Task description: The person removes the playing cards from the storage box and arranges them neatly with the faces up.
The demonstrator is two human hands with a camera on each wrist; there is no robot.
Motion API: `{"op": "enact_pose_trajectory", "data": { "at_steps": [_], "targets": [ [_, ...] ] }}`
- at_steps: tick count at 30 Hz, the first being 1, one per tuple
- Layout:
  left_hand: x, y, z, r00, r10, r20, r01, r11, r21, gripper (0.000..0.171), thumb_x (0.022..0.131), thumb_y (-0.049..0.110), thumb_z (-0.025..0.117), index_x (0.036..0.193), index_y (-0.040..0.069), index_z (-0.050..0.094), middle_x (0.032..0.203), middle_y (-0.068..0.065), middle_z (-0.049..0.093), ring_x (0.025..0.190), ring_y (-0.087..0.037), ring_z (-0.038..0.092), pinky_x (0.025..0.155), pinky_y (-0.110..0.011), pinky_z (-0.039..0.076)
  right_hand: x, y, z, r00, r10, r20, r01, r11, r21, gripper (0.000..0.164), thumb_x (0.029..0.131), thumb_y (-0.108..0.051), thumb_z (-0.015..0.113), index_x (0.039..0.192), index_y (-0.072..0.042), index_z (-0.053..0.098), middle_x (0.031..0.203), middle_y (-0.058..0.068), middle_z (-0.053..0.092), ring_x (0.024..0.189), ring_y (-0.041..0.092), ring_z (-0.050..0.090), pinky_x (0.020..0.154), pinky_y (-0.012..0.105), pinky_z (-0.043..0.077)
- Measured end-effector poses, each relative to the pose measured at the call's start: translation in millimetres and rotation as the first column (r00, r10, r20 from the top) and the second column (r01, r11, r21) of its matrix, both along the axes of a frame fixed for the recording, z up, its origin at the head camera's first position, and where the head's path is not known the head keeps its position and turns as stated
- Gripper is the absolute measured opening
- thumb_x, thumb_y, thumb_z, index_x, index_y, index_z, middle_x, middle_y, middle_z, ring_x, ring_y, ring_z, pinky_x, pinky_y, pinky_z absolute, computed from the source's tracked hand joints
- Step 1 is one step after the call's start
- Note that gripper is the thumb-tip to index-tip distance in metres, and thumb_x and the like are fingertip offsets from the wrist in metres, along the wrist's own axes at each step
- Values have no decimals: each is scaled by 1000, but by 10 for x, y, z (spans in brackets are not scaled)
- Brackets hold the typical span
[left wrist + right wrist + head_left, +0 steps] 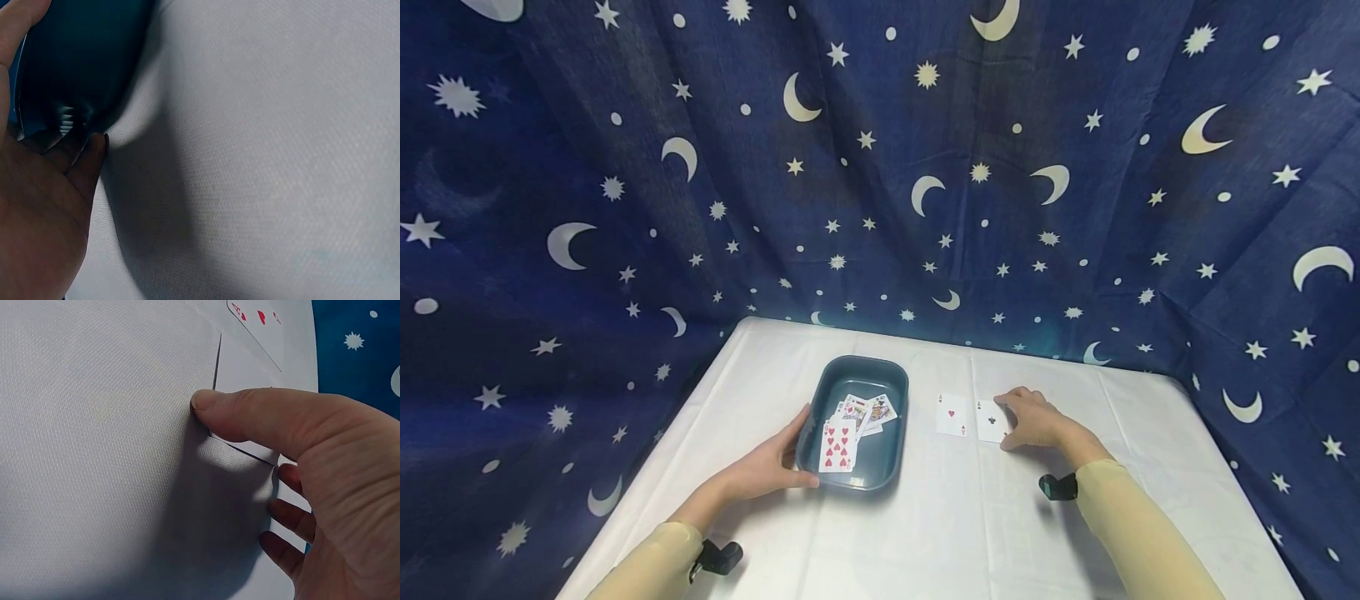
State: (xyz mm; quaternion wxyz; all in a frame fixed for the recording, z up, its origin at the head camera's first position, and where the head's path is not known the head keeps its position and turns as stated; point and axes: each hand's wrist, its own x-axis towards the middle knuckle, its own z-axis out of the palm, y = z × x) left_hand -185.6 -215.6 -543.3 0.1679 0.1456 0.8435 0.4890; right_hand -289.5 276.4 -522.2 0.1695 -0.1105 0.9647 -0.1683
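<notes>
- Nearest the camera are 2 pale yellow sleeves (1138, 533), each ending near a black wrist device (1060, 487).
- The left hand (767, 467) holds the tray (874, 458) at its near left corner, thumb by the near edge and fingers against the left wall.
- The right hand (1033, 421) pinches the ace of clubs (989, 425) by its edges, thumb at the near right corner; 3 fingers hang bent and slightly apart in the right wrist view.
- The ace of hearts (951, 414) lies face up just left of the ace of clubs, both right of the tray.
- A loose pile of cards (838, 450) overlaps inside the tray, a hearts card nearest.
- White cloth covers the surface (925, 533); behind hangs a blue curtain (865, 175) with moons and stars.
</notes>
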Motion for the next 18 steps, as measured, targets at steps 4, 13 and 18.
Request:
{"op": "enact_pose_trajectory", "data": {
  "at_steps": [4,13,18],
  "targets": [
    [1,4,15,1000,-1,1,1,1000,2,124,79,34,90,166,26,2,171,-5,7,154,-27,19,119,-42,30,9,5,-2,1000,0,-4,0,1000,-3,91,72,-31,93,149,-7,51,148,22,45,132,42,41,109,68,36],
    [0,19,17,1000,1,2,-1,1000,2,124,79,32,90,166,25,3,171,-7,9,153,-29,23,118,-43,31,-12,-18,24,994,23,-108,-29,998,-58,86,84,-42,81,150,1,47,148,27,47,135,47,41,112,65,34],
    [6,16,14,1000,5,6,-5,1000,7,124,80,31,90,166,26,2,171,-7,8,153,-30,23,118,-43,31,8,-184,137,970,17,-243,-39,996,-85,81,88,-43,77,150,0,47,149,25,48,136,45,41,112,63,36]
  ]
}}
